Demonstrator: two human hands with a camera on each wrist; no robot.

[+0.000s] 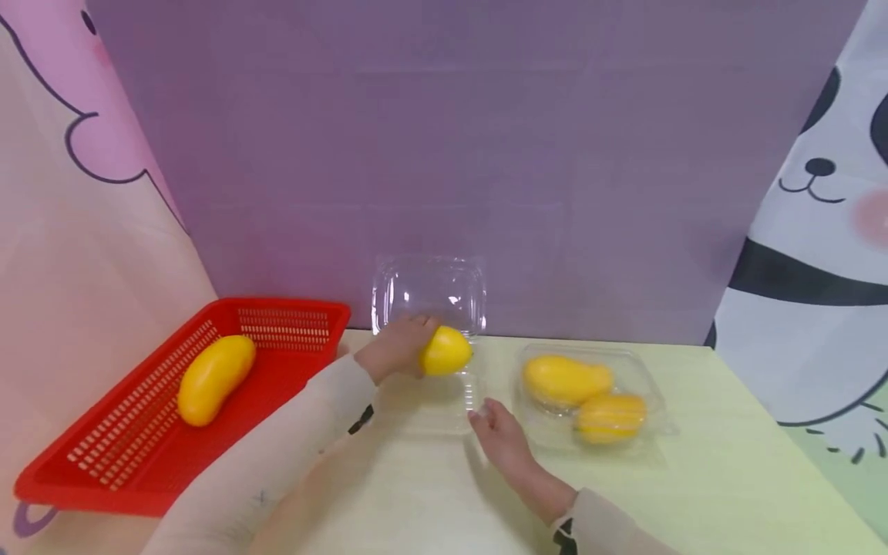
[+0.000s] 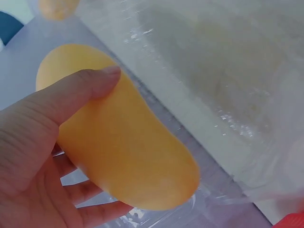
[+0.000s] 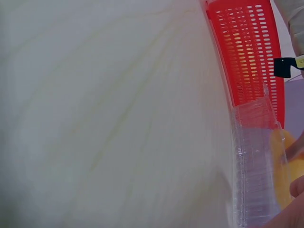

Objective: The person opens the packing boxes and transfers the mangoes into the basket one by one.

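My left hand [image 1: 398, 347] grips a yellow mango [image 1: 446, 351] over an open clear plastic clamshell box [image 1: 423, 416]. In the left wrist view the thumb lies across the mango [image 2: 128, 147], with the fingers beneath it. The box's raised lid [image 1: 430, 289] leans toward the purple backdrop. At the box's near right corner, my right hand [image 1: 506, 447] pinches the rim between thumb and fingers. The right wrist view catches only part of this hand [image 3: 289, 216], beside the box's clear wall [image 3: 254, 166].
A red slotted basket [image 1: 291, 385] on the left holds another yellow mango [image 1: 216, 379]. To the right stands a second clear box [image 1: 548, 439] with a yellow papaya-shaped fruit [image 1: 565, 379] and a striped yellow fruit [image 1: 610, 418]. The purple backdrop [image 1: 472, 154] rises along the table's back edge.
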